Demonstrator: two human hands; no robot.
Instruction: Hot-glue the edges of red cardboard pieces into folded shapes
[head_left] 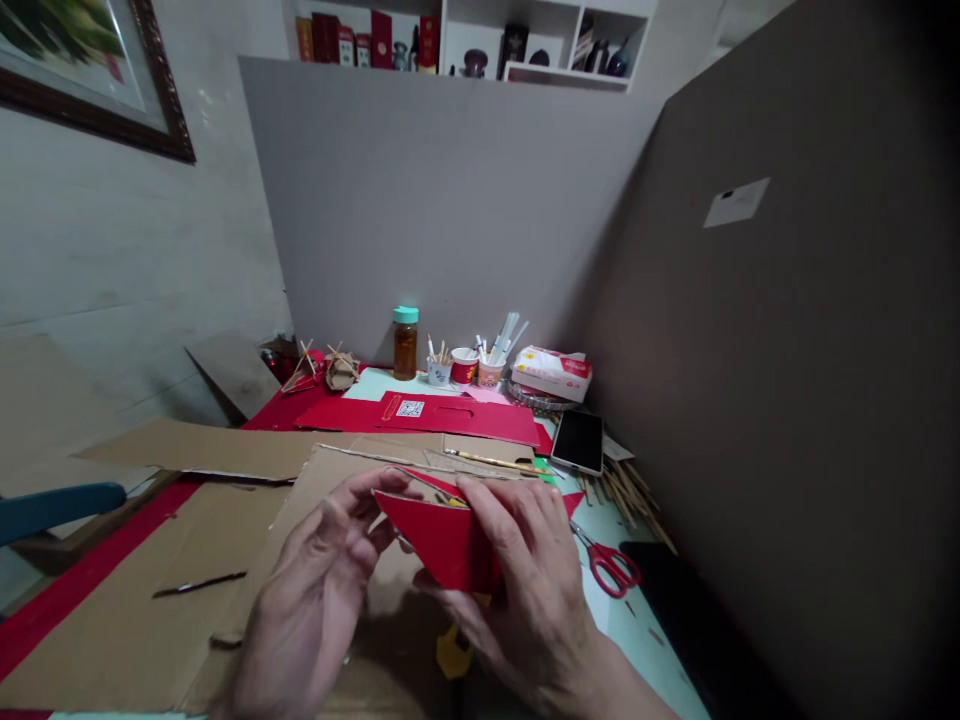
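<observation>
Both hands grasp a folded red paper [442, 545] over cardboard [150, 610]: right hand [525, 570] pinches its edge, left hand [315, 590] steadies; likely mid-fold, creasing next needs firm pressure.

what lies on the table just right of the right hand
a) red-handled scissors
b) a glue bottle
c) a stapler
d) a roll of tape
a: the red-handled scissors lie flat on the table just right of the right hand, which holds the folded red paper together with the left hand.

Both hands raised together: left hand [319, 580] (fingers curled), right hand [525, 570] gripping.
</observation>
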